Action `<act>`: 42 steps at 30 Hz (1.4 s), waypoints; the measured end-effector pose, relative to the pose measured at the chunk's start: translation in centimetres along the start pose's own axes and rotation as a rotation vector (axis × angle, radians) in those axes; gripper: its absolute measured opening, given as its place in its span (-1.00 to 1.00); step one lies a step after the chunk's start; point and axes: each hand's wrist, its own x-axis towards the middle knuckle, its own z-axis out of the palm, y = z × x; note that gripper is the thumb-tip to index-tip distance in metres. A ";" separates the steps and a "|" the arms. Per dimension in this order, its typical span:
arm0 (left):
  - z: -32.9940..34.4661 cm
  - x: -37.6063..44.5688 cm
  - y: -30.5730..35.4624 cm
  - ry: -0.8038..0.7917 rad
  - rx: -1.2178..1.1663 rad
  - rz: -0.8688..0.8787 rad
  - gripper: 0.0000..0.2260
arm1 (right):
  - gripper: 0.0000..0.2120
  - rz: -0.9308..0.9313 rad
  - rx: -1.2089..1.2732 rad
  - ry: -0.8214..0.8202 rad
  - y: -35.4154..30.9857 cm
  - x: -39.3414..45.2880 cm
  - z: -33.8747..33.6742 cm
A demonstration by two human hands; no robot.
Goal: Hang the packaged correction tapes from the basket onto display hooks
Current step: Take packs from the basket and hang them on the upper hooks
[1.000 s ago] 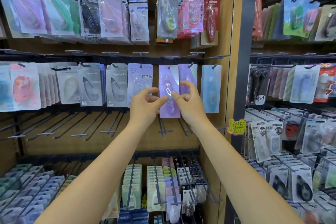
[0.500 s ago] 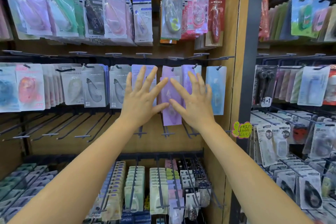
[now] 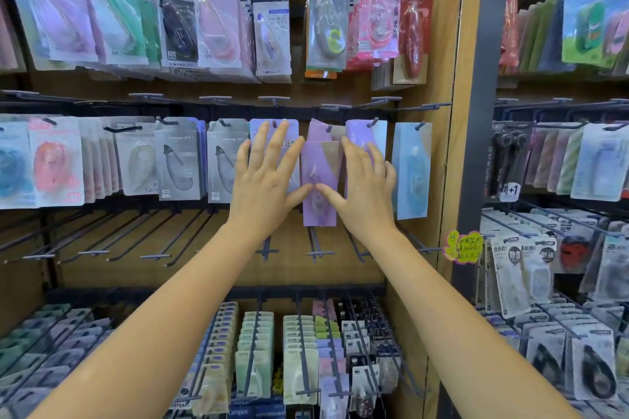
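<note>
Both my arms reach straight up to the middle rail of the wooden display wall point(image 3: 439, 180), my left hand point(image 3: 263, 187) and right hand point(image 3: 366, 190) flat with fingers spread, thumbs meeting over the purple correction tape pack point(image 3: 320, 163). That pack is a flat, glossy card with a clear blister, hanging on its hook point(image 3: 328, 127) near the rail's right end, in front of more purple cards. My left fingers lie on the lilac pack point(image 3: 292, 127) just beside it.

Two hands — left point(image 3: 269, 180), right point(image 3: 366, 185) — and one yellow-green sticker point(image 3: 464, 247).
</note>
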 end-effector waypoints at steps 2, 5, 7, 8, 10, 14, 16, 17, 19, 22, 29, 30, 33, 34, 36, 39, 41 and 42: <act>-0.1 0.0 0.0 -0.013 -0.015 -0.035 -0.37 | -0.29 0.027 0.017 -0.004 -0.1 0.2 -0.1; -0.2 0.2 0.5 -0.041 -0.086 -0.070 -0.43 | -0.45 0.041 0.034 0.005 0.0 0.3 -0.1; -0.3 0.3 0.9 -0.049 -0.132 -0.097 -0.46 | -0.53 0.055 0.081 0.025 -0.1 0.3 -0.2; -0.4 0.4 1.0 -0.060 -0.152 -0.115 -0.48 | -0.56 0.059 0.105 0.043 -0.2 0.2 -0.3; -0.5 0.5 1.3 -0.082 -0.185 -0.150 -0.51 | -0.62 0.053 0.147 0.103 -0.4 0.1 -0.6; -1.4 0.5 1.8 -0.018 -0.247 -0.173 -0.51 | -0.67 0.044 0.195 0.227 -1.2 -0.5 -1.4; -2.3 0.5 2.3 0.031 -0.287 -0.169 -0.52 | -0.68 0.061 0.233 0.207 -1.7 -1.0 -2.2; -2.6 0.4 2.6 0.056 -0.305 -0.152 -0.53 | -0.69 0.076 0.284 0.165 -1.8 -1.3 -2.6; -3.3 0.2 3.2 0.077 -0.375 -0.122 -0.54 | -0.75 0.108 0.455 0.089 -1.9 -1.9 -3.4; -4.5 -0.2 3.7 -0.039 -0.577 -0.187 -0.56 | -0.69 0.251 0.730 0.049 -1.6 -2.4 -4.3; -7.1 -0.1 5.2 -0.471 -1.269 -0.628 -0.43 | -0.79 0.457 1.159 0.016 -1.7 -2.3 -6.0; -7.2 -0.2 5.4 -0.468 -1.273 -0.624 -0.45 | -0.76 0.457 1.169 -0.002 -2.0 -2.3 -5.9; -7.0 -0.3 5.6 -0.415 -1.224 -0.604 -0.50 | -0.59 0.454 1.123 -0.048 -2.4 -2.4 -5.5; -6.9 -0.3 5.6 -0.397 -1.219 -0.610 -0.50 | -0.54 0.444 1.087 -0.064 -2.3 -2.6 -5.3; -6.3 -0.7 5.2 -0.386 -1.204 -0.634 -0.48 | -0.46 0.421 1.045 -0.109 -1.9 -2.9 -5.0; -5.9 -1.2 5.4 -0.411 -1.178 -0.628 -0.50 | -0.40 0.400 1.036 -0.145 -0.9 -3.7 -4.6; -5.9 -1.2 6.1 -0.388 -1.095 -0.546 -0.54 | -0.39 0.410 1.002 -0.117 -0.2 -3.9 -4.8; -5.6 -1.1 6.4 -0.352 -1.017 -0.474 -0.53 | -0.41 0.416 0.985 -0.088 0.2 -3.8 -5.0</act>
